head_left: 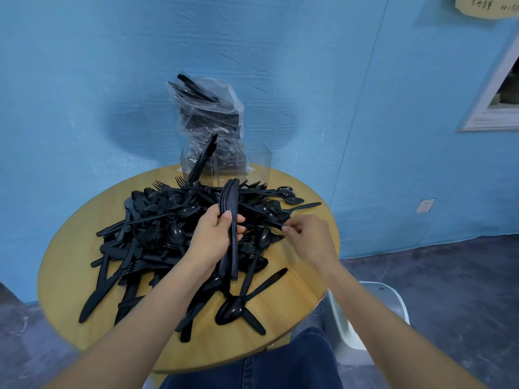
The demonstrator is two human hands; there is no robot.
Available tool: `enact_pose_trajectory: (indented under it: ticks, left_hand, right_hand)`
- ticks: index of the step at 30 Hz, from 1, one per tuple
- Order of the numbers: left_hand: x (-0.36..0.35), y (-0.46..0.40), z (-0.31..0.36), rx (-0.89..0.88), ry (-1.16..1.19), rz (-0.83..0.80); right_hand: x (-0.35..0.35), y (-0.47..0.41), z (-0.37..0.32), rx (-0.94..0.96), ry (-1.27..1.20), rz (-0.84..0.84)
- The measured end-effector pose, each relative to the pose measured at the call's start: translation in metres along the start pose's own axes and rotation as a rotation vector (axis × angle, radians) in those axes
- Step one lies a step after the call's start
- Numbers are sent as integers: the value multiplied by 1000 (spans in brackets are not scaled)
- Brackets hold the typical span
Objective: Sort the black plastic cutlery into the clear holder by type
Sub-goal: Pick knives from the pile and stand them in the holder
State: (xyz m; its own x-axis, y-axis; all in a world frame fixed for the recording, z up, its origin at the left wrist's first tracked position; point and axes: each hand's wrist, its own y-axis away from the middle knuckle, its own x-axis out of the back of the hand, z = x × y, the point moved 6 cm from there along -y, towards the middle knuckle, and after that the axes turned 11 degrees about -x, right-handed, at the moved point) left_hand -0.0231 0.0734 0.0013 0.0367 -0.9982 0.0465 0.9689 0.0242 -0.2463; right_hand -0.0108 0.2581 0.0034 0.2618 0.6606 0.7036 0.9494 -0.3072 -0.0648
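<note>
The left hand (214,234) is gripping a stacked bundle of black plastic knives (230,220); the right hand (306,234) is pinching another black plastic piece (264,225), ideally keeping blades aligned.

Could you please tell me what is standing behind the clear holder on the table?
Behind the clear holder stands a crumpled clear plastic bag against the blue wall, with black cutlery inside and some handles poking out at the top. Its base is hidden by the holder.
</note>
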Motion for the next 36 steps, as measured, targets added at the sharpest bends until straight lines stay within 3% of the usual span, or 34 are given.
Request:
enact_pose_trajectory:
  ticks: [6,15,23,29,33,36]
  left_hand:
    - [3,-2,2,-7,-5,10]
    - [8,-3,5,-17,-10,40]
    - [19,-3,4,-31,-31,72]
    - [16,-7,1,-26,-37,76]
    - [14,-12,1,-27,-40,82]
    - [11,-15,0,-17,-14,97]
  right_hand:
    - [34,3,-6,0,-281,156]
    - [42,7,-2,-57,-633,167]
    - [-12,14,-14,-40,-595,34]
    - [-15,9,-21,31,-480,-30]
    - [5,1,-15,-5,-570,82]
    - [12,3,-12,-57,-805,83]
